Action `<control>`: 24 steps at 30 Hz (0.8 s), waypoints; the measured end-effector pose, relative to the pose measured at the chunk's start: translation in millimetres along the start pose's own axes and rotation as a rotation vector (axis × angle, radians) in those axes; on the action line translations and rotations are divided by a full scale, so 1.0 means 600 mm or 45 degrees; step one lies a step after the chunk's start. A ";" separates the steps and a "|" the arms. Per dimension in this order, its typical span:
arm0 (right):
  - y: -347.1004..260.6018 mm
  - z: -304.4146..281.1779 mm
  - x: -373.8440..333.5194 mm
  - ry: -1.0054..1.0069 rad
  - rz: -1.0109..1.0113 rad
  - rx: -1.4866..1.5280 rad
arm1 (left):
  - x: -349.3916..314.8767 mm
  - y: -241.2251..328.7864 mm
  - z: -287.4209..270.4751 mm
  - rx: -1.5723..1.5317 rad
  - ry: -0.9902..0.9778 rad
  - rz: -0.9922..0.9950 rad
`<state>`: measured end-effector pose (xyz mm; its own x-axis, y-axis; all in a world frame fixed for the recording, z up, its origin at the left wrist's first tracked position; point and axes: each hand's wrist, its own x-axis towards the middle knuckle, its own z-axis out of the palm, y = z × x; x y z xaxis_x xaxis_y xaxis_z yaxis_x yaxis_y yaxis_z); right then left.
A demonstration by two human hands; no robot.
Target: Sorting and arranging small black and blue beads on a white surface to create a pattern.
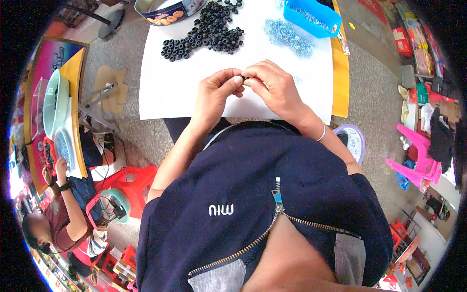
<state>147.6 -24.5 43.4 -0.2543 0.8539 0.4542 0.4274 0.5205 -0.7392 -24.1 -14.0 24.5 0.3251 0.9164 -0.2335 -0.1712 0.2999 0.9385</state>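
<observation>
Black piece (244,78): pinched between both hands' fingertips, over the white sheet (170,95), on the near side of the black pile (206,36).
Left hand (217,92): thumb and fingers closed on the piece.
Right hand (278,90): thumb and forefinger closed on it too, from the other side.
Step at the fingertips: looks like fiddly close work on a single piece, maybe fitting or cleaning it up (my guess, don't quote me).
Next for the fingers: I'd say a firm left pinch while the right does the fine pushing or turning; something that small could easily pop loose.
Hidden in the pinch: most of the piece, so no clue whether one of the clear bits (290,39) is in there as well.
Top edge: cuts off the tin (168,13) and the blue tray (318,24).
Bits: too tiny to make out individual shapes.
</observation>
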 end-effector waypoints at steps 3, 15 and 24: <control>-0.003 0.001 0.003 0.042 0.074 0.066 | 0.005 -0.007 -0.001 -0.290 -0.017 -0.067; 0.017 0.003 0.004 0.003 -0.081 0.001 | 0.006 -0.008 -0.008 -0.144 -0.050 -0.075; 0.028 0.005 -0.006 -0.136 -0.076 -0.032 | 0.017 -0.015 -0.031 -0.267 -0.319 -0.321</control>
<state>153.3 -18.7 28.0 -0.3704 0.8178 0.4404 0.4297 0.5713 -0.6993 -36.1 -2.3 8.7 0.5933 0.7219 -0.3561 -0.2343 0.5781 0.7816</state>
